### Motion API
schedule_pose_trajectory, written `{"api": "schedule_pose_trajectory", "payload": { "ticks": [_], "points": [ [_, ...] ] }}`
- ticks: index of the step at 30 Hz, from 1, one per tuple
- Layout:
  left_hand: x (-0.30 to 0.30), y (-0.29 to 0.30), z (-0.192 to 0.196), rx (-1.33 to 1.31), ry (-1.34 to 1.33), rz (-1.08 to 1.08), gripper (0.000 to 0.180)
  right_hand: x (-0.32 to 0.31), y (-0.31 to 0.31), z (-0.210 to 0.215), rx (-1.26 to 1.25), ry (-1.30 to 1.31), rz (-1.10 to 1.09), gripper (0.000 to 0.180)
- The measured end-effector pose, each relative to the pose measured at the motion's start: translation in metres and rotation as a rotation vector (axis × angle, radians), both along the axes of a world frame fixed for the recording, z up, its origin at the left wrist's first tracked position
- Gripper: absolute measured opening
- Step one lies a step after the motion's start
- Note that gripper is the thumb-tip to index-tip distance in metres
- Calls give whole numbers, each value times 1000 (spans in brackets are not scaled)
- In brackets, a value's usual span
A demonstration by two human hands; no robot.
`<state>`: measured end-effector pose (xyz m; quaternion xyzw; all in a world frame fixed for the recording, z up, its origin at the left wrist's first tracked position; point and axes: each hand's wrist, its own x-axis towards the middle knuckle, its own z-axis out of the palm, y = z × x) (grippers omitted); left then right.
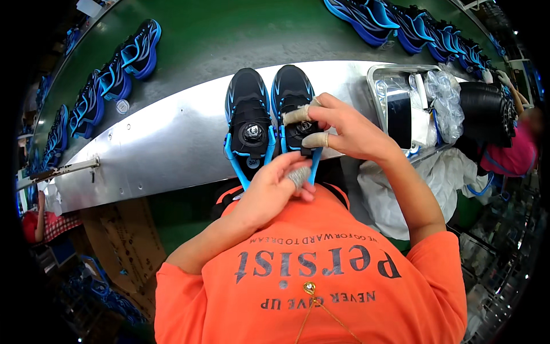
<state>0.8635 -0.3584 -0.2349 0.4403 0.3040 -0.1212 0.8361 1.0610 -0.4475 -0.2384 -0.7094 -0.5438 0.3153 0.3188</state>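
Observation:
A pair of black sneakers with blue trim stands on the metal ledge before me, toes pointing away. The left sneaker [247, 94] has a round black lacing dial [252, 133] on its tongue, and no hand is on it. At the right sneaker [291, 84], my right hand [346, 127] has its cloth-wrapped thumb and forefinger on either side of the lacing dial, partly covering it. My left hand [279, 186], one finger wrapped in grey tape, curls round that sneaker's heel and hides much of it.
Similar sneakers [140, 50] line the green belt [229, 34] at left, with more [412, 28] at right. A metal tray [375, 71] holds a phone [399, 114] and clear plastic wrap [447, 106]. Co-workers in red [51, 223] and pink [518, 149] are at the sides.

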Motion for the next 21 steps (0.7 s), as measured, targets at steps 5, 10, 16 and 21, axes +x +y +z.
{"api": "schedule_pose_trajectory", "payload": {
  "ticks": [5,10,16,21],
  "points": [
    [13,-14,-13,-286,1,249,34,-7,1,2,-139,-125,-72,34],
    [15,-15,-8,-287,43,312,34,9,0,-9,160,81,82,32],
    [19,-17,-9,-304,39,327,32,-2,-2,-5,7,-129,-54,31],
    [20,-18,-15,-315,2,317,31,6,-1,-14,197,124,86,30]
  ]
}}
